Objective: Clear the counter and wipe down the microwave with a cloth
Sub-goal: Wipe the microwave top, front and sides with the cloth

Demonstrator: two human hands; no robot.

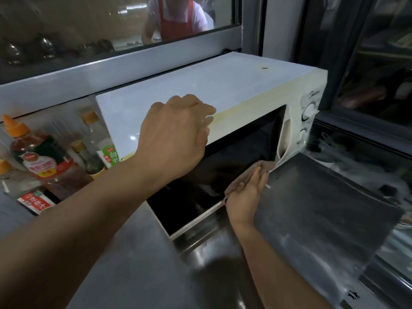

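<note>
A white microwave (200, 85) with a dark glass door (223, 175) stands on the steel counter (138, 264). My left hand (176, 134) rests on the front top edge of the microwave, fingers curled over the rim. Lower down, my right hand (247, 192) presses a brown cloth (265, 166) flat against the lower right part of the door, close to the handle. The control panel with its dials (310, 110) is at the microwave's right end.
Several sauce and vinegar bottles (42, 159) stand left of the microwave. A window (89, 30) behind shows a person in a red apron. A dark glass-fronted cabinet (367, 85) is at the right, and a dark flat sheet (323, 219) lies on the counter.
</note>
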